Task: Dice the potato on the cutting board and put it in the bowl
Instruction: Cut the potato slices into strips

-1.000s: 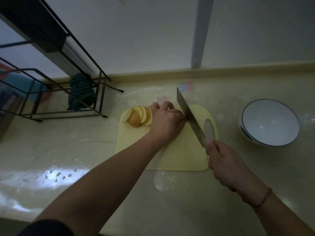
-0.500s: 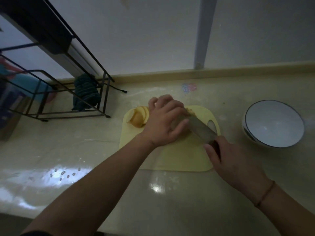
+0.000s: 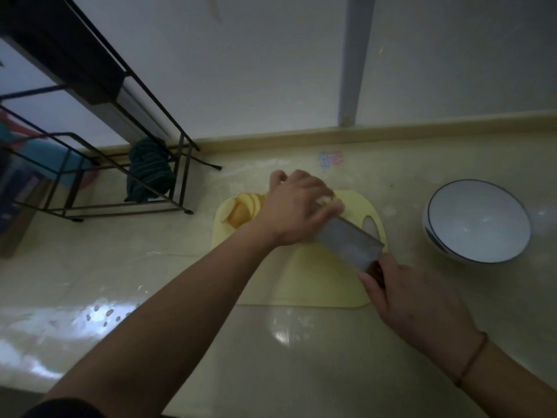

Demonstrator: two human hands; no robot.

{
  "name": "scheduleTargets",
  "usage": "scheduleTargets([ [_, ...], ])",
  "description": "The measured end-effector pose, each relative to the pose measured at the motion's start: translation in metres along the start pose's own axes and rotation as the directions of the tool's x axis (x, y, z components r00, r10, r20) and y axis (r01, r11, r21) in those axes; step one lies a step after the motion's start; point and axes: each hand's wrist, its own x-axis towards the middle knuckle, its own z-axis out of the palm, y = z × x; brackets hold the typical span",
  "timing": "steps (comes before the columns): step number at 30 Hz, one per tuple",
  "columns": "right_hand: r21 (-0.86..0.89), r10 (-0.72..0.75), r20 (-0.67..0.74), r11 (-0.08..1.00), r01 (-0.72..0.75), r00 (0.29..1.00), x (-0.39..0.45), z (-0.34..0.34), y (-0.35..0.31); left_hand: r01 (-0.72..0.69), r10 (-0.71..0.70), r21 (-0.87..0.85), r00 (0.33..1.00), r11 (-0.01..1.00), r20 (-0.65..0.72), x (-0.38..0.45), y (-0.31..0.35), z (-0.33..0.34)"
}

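Observation:
A pale yellow cutting board [image 3: 316, 285] lies on the counter. Fanned potato slices [image 3: 241, 209] with some skin sit at its far left corner. My left hand [image 3: 298, 209] curls over pale cut potato pieces [image 3: 327, 200] and holds them against the cleaver blade [image 3: 349, 245], which is tilted flat over the board. My right hand [image 3: 416, 300] grips the cleaver's handle at the board's right edge. A white bowl [image 3: 429, 224] with a dark rim stands to the right of the board with nothing visible inside.
A black wire rack [image 3: 180, 164] stands at the back left, with a dark striped cloth [image 3: 150, 170] behind it. The wall and a raised ledge [image 3: 422, 128] bound the counter at the back. Small crumbs [image 3: 108, 313] lie on the counter front left.
The cleaver went from upright on its edge to tilted flat. My left hand moved right from the slices onto the blade, over cut pieces. My right hand lowered with the handle.

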Motion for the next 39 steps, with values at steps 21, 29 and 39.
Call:
scheduleTargets([
  [21,0.73,0.227,0.093,0.647,-0.222,0.969,0.009,-0.021,-0.013,-0.126,0.053,0.314,0.972,0.941,0.229,0.001,-0.049,-0.01],
  [29,0.722,0.202,0.099,0.659,-0.21,0.974,0.007,-0.014,-0.012,0.008,-0.008,0.026,1.0,1.0,-0.025,-0.007,-0.033,-0.002],
  [39,0.723,0.208,0.1,0.657,-0.215,0.973,0.006,-0.015,-0.015,-0.065,0.073,0.104,0.994,0.992,-0.08,-0.02,-0.049,0.002],
])
